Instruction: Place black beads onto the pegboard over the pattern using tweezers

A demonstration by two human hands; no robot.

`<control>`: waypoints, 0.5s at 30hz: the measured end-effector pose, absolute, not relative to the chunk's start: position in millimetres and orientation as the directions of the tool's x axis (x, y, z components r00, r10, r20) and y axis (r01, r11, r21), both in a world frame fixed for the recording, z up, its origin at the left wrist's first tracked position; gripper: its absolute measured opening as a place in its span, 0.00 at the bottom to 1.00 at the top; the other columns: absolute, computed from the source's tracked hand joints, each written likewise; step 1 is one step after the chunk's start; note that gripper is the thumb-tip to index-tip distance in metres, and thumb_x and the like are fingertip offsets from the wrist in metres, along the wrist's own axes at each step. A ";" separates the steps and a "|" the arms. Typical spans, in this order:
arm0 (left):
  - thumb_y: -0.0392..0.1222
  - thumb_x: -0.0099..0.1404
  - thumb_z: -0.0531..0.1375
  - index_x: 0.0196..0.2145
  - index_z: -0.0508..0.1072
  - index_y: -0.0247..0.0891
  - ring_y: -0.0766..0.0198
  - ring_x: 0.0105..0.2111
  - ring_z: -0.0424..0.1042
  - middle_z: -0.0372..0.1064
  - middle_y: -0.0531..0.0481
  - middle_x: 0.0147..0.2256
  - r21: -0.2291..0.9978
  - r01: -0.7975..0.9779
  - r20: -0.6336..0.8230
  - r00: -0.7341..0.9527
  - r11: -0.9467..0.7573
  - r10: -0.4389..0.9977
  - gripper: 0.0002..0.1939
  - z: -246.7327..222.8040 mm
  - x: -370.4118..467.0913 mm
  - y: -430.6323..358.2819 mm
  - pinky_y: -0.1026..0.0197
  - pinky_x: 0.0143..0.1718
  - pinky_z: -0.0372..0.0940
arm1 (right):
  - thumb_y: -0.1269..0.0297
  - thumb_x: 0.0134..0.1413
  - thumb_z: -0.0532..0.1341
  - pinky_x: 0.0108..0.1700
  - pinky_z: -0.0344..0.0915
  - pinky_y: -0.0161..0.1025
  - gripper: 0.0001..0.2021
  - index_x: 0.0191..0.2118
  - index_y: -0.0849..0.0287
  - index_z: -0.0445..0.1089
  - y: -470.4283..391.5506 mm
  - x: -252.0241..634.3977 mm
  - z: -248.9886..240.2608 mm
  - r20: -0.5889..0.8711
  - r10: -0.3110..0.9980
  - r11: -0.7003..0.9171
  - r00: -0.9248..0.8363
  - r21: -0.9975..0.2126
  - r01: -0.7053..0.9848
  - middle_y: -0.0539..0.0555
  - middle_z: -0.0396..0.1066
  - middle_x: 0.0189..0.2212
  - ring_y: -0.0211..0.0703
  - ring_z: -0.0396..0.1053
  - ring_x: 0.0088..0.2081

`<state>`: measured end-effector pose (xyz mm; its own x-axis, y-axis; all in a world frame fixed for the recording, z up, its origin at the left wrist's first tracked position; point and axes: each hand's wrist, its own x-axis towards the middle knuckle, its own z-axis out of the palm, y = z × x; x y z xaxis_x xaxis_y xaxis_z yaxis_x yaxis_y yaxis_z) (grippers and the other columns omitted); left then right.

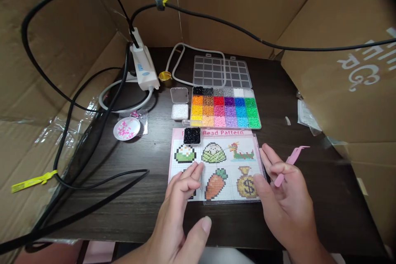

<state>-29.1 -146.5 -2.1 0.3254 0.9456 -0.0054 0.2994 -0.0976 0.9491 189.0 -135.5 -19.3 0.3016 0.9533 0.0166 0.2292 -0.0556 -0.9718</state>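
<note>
A bead pattern sheet [185, 189] lies flat on the table, printed with a carrot, a money bag, a dragon boat and other designs. Over its right part is a clear pegboard [232, 201], its dotted edge showing. My left hand [182, 206] rests at the sheet's lower left, fingers stretched and thumb apart, holding nothing. Pink tweezers [291, 163] are tucked between the fingers of my right hand [284, 198]. That hand's thumb and fingertips are at the pegboard's right edge; whether they grip it I cannot tell. An open box of black beads [192, 135] sits on the sheet's top edge.
Behind the sheet stands a sorted bead case [224, 107], its clear lid [221, 71] folded back. Left of it are a small box of white beads [180, 111] and a dish of pink beads [126, 128]. Black cables [102, 181] and a power strip [144, 62] take up the left side; cardboard walls enclose the table.
</note>
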 end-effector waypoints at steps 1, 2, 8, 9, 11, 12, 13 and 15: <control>0.37 0.68 0.51 0.57 0.52 0.49 0.48 0.67 0.48 0.52 0.44 0.65 0.954 0.287 -0.014 0.322 -0.084 0.947 0.22 -2.3 -29.3 -147.1 0.35 0.65 0.48 | 0.65 0.59 0.61 0.61 0.57 0.64 0.10 0.41 0.53 0.57 -135.6 188.9 -18.7 0.015 0.954 -0.051 0.300 -0.977 0.208 0.66 0.51 0.67 0.57 0.56 0.65; 0.37 0.68 0.51 0.57 0.52 0.49 0.48 0.67 0.48 0.51 0.44 0.65 0.960 0.271 -0.017 0.320 -0.074 0.947 0.22 -2.4 -29.4 -147.6 0.35 0.65 0.48 | 0.65 0.59 0.61 0.61 0.57 0.63 0.10 0.41 0.53 0.57 -135.8 188.7 -18.1 0.014 0.953 -0.046 0.301 -0.980 0.193 0.65 0.51 0.67 0.57 0.56 0.65; 0.37 0.69 0.51 0.57 0.52 0.50 0.47 0.67 0.47 0.49 0.44 0.66 0.979 0.203 -0.042 0.313 -0.023 0.949 0.21 -2.5 -31.0 -149.1 0.33 0.65 0.47 | 0.65 0.60 0.60 0.61 0.58 0.63 0.09 0.42 0.52 0.57 -137.1 187.6 -16.7 0.009 0.952 -0.053 0.307 -0.980 0.194 0.65 0.52 0.66 0.57 0.55 0.66; 0.37 0.69 0.51 0.58 0.51 0.50 0.47 0.67 0.47 0.48 0.44 0.66 0.980 0.199 -0.039 0.310 -0.025 0.950 0.22 -2.6 -31.1 -148.9 0.33 0.65 0.47 | 0.65 0.59 0.60 0.61 0.59 0.62 0.09 0.42 0.52 0.57 -137.2 187.4 -16.8 0.011 0.953 -0.051 0.303 -0.979 0.196 0.65 0.52 0.66 0.57 0.55 0.66; 0.37 0.69 0.51 0.58 0.51 0.50 0.47 0.67 0.46 0.48 0.44 0.66 0.982 0.190 -0.041 0.308 -0.019 0.951 0.22 -2.8 -30.7 -148.3 0.33 0.65 0.47 | 0.65 0.59 0.60 0.60 0.60 0.62 0.09 0.42 0.52 0.57 -137.3 187.1 -16.9 0.015 0.955 -0.048 0.296 -0.978 0.204 0.65 0.52 0.66 0.57 0.55 0.66; 0.37 0.69 0.50 0.58 0.51 0.49 0.47 0.68 0.46 0.48 0.44 0.66 0.981 0.190 -0.035 0.313 -0.026 0.949 0.21 -2.9 -30.4 -148.1 0.33 0.65 0.47 | 0.64 0.59 0.60 0.59 0.61 0.61 0.10 0.42 0.52 0.57 -137.3 187.1 -16.9 0.014 0.956 -0.050 0.293 -0.976 0.211 0.66 0.51 0.66 0.57 0.55 0.65; 0.37 0.69 0.51 0.58 0.51 0.49 0.47 0.67 0.46 0.49 0.43 0.66 0.979 0.197 -0.023 0.328 -0.045 0.945 0.22 -3.0 -30.1 -147.8 0.33 0.65 0.46 | 0.64 0.59 0.60 0.58 0.62 0.61 0.10 0.42 0.52 0.57 -137.3 187.3 -16.8 0.011 0.957 -0.057 0.291 -0.973 0.225 0.66 0.51 0.66 0.58 0.56 0.65; 0.37 0.69 0.50 0.58 0.51 0.49 0.46 0.68 0.45 0.48 0.43 0.66 0.979 0.204 -0.047 0.312 -0.019 0.949 0.21 -3.1 -29.7 -147.5 0.32 0.65 0.45 | 0.62 0.59 0.59 0.57 0.63 0.60 0.11 0.43 0.51 0.56 -137.5 187.9 -16.4 0.009 0.961 -0.073 0.277 -0.955 0.286 0.66 0.52 0.66 0.57 0.57 0.65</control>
<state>-29.7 -147.5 -3.1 0.3119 0.9490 -0.0468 0.2044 -0.0189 0.9787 187.9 -137.5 -16.4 0.2774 0.9607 0.0095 0.2859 -0.0732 -0.9555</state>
